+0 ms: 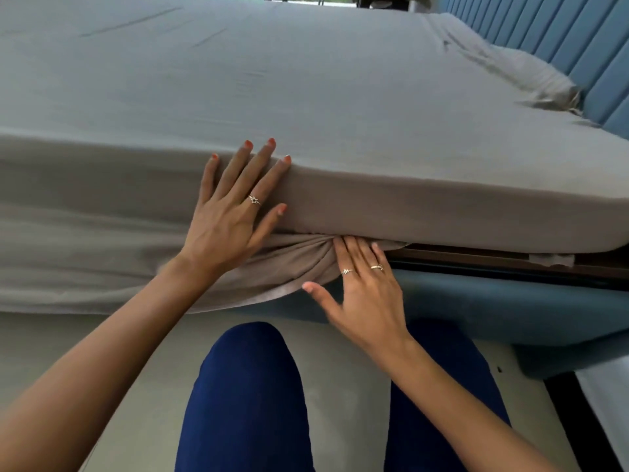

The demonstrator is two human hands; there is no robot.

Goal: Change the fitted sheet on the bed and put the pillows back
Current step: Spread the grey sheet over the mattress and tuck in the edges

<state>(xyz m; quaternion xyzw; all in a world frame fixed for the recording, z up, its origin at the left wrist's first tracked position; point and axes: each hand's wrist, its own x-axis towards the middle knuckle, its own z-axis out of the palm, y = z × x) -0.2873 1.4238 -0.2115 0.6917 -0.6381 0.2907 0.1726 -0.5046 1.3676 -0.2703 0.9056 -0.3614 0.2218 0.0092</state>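
— Where is the sheet?

— The grey stretch-fabric fitted sheet (306, 90) covers the top of the thick mattress (442, 212) and wraps its near side. Along the right part of that side it is pulled under the lower edge; to the left it hangs loose down toward the floor, and a gathered bunch of it sits at the mattress's lower edge, between the two hands.

— And the hands?

— The left hand (231, 212) lies flat on the near side of the mattress, fingers (258, 172) straight and spread, tips reaching the upper edge, thumb out to the right. The right hand (367, 287) is lower and to the right, its fingers straight and close together, their tips pushed into the bunched fabric under the mattress; the thumb stands apart to the left. Neither hand is gripping anything.

— What lies around?

— A blue upholstered bed frame (476, 311) shows below the mattress on the right, and a blue ribbed padded headboard (558, 39) at the far right. The person's knees in dark blue trousers (245, 396) are nearest, over a pale floor (143, 352).
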